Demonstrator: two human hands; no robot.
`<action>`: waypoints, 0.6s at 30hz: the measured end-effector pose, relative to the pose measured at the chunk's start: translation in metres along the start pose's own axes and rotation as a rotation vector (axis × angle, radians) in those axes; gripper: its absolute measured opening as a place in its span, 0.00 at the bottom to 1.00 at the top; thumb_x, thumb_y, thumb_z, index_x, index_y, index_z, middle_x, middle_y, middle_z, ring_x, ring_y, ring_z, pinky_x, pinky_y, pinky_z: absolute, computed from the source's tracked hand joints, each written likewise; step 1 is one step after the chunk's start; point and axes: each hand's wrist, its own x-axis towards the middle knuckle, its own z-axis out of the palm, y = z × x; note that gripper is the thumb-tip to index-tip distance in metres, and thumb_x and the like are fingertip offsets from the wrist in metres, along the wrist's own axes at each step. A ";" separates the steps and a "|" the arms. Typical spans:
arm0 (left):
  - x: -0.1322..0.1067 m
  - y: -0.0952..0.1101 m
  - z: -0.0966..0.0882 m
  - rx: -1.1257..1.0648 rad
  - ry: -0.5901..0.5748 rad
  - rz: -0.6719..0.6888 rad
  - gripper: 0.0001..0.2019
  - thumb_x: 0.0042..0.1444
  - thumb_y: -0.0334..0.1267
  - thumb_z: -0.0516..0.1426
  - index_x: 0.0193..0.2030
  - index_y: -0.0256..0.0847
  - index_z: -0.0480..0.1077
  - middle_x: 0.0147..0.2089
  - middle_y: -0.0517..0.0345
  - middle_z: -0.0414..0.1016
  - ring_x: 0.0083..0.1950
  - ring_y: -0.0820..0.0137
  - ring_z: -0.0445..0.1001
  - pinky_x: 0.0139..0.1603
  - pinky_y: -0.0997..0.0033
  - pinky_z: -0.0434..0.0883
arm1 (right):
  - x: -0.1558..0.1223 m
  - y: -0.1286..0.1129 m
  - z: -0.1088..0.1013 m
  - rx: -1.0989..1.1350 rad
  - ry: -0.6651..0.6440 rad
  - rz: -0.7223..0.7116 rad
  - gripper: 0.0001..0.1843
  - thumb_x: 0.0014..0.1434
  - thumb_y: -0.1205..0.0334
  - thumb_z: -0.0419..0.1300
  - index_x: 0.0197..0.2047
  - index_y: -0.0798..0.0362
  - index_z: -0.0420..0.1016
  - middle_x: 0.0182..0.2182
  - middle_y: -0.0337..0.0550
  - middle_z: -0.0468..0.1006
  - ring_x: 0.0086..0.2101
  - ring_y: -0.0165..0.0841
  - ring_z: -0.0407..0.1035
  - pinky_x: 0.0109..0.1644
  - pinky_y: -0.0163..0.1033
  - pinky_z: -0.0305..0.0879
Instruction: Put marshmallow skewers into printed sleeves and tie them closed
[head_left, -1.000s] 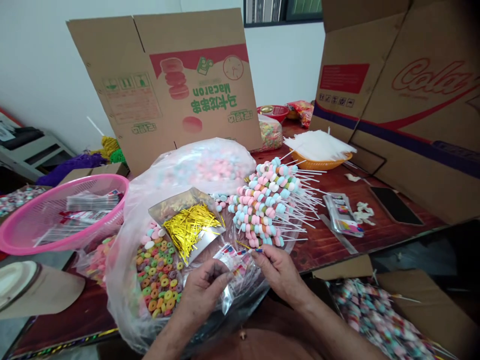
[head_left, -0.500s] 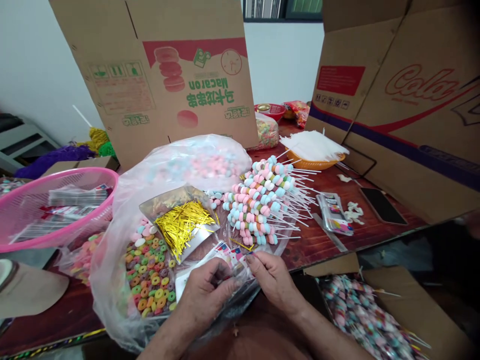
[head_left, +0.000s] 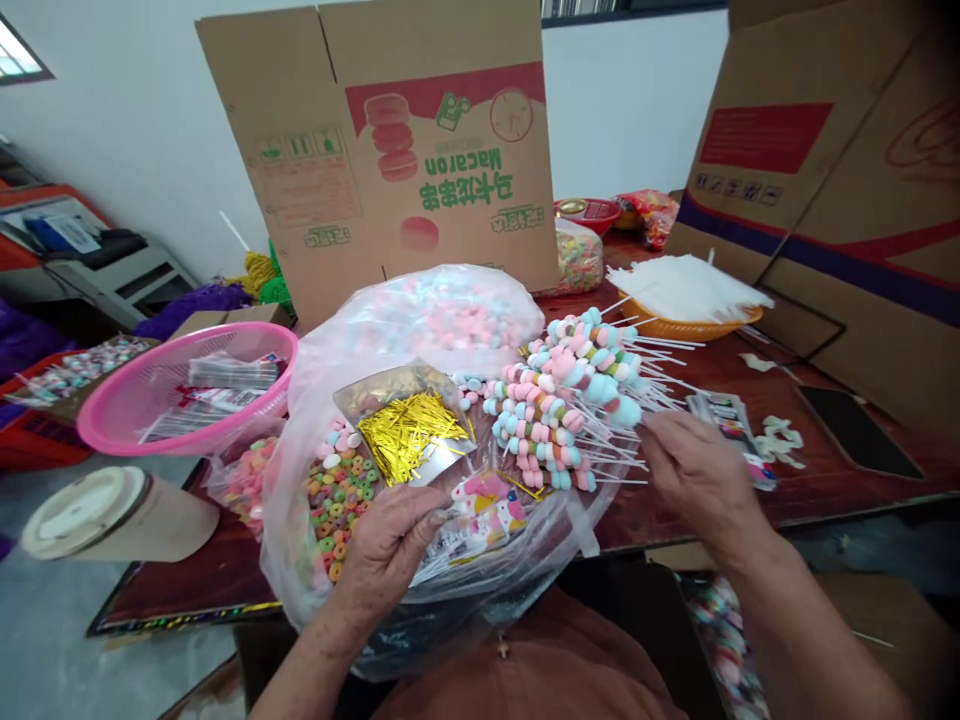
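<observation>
My right hand is closed at the right end of the pile, gripping the stick of a marshmallow skewer that lifts over the others. Beneath it lies a heap of marshmallow skewers in pink, blue and white, their white sticks pointing right. Near the lap, the thumb and fingers of my left hand pinch the edge of a clear printed plastic bag. Gold twist ties fill an open pouch just beyond that hand. Colourful cereal rings lie to its left in a large plastic sack.
A pink basket with packets and a lidded cup stand at left. A macaron carton rises behind. At right are an orange basket of white sheets, a phone and a cola carton.
My right hand has left the bag, moved right and up, and taken a marshmallow skewer. My left hand keeps the printed bag. The view has turned left.
</observation>
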 end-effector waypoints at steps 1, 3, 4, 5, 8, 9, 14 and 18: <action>0.002 0.000 -0.002 0.024 -0.003 0.027 0.08 0.57 0.33 0.54 0.40 0.42 0.74 0.35 0.56 0.78 0.37 0.69 0.75 0.40 0.70 0.70 | -0.002 -0.006 -0.008 0.077 0.028 -0.062 0.11 0.60 0.67 0.51 0.43 0.54 0.73 0.34 0.48 0.76 0.35 0.36 0.68 0.39 0.41 0.64; 0.005 0.001 -0.004 0.054 -0.014 0.063 0.08 0.57 0.33 0.54 0.40 0.42 0.74 0.34 0.56 0.78 0.36 0.70 0.75 0.40 0.70 0.70 | -0.006 -0.016 -0.024 0.158 0.001 -0.176 0.13 0.60 0.68 0.52 0.48 0.53 0.71 0.34 0.46 0.76 0.34 0.34 0.69 0.38 0.38 0.63; 0.007 0.002 -0.005 0.059 -0.019 0.072 0.08 0.57 0.33 0.54 0.40 0.42 0.73 0.34 0.56 0.78 0.36 0.70 0.75 0.40 0.70 0.69 | -0.008 -0.020 -0.029 0.156 -0.034 -0.219 0.15 0.60 0.69 0.52 0.50 0.52 0.70 0.34 0.45 0.76 0.33 0.33 0.68 0.36 0.38 0.62; 0.009 0.003 -0.006 0.057 -0.024 0.079 0.08 0.57 0.33 0.53 0.40 0.42 0.73 0.34 0.57 0.78 0.36 0.71 0.75 0.40 0.71 0.69 | -0.009 -0.023 -0.033 0.137 -0.070 -0.252 0.16 0.60 0.70 0.52 0.51 0.52 0.69 0.33 0.45 0.76 0.32 0.33 0.68 0.35 0.38 0.60; 0.011 0.004 -0.007 0.048 -0.065 0.085 0.09 0.58 0.34 0.52 0.41 0.42 0.73 0.35 0.56 0.78 0.37 0.71 0.74 0.40 0.70 0.68 | -0.015 -0.024 -0.037 0.062 -0.170 -0.319 0.18 0.61 0.71 0.49 0.52 0.50 0.68 0.32 0.44 0.77 0.30 0.33 0.66 0.34 0.39 0.57; 0.011 0.004 -0.008 0.057 -0.092 0.083 0.09 0.59 0.36 0.52 0.41 0.41 0.73 0.35 0.55 0.78 0.37 0.70 0.74 0.40 0.70 0.68 | -0.018 -0.023 -0.036 0.048 -0.199 -0.338 0.18 0.61 0.71 0.48 0.52 0.51 0.68 0.32 0.44 0.77 0.30 0.33 0.66 0.34 0.40 0.57; 0.018 0.006 -0.010 0.231 -0.257 0.085 0.12 0.60 0.40 0.49 0.38 0.40 0.73 0.33 0.54 0.77 0.34 0.69 0.70 0.38 0.67 0.63 | -0.029 -0.019 -0.031 0.057 -0.292 -0.404 0.18 0.61 0.72 0.46 0.50 0.52 0.69 0.30 0.44 0.76 0.28 0.33 0.65 0.32 0.40 0.56; 0.033 0.014 -0.016 0.336 -0.325 0.171 0.13 0.61 0.39 0.48 0.36 0.40 0.73 0.29 0.56 0.75 0.32 0.69 0.68 0.38 0.66 0.59 | -0.036 -0.025 -0.026 0.111 -0.285 -0.364 0.20 0.60 0.73 0.44 0.50 0.53 0.69 0.28 0.43 0.75 0.28 0.31 0.67 0.32 0.37 0.59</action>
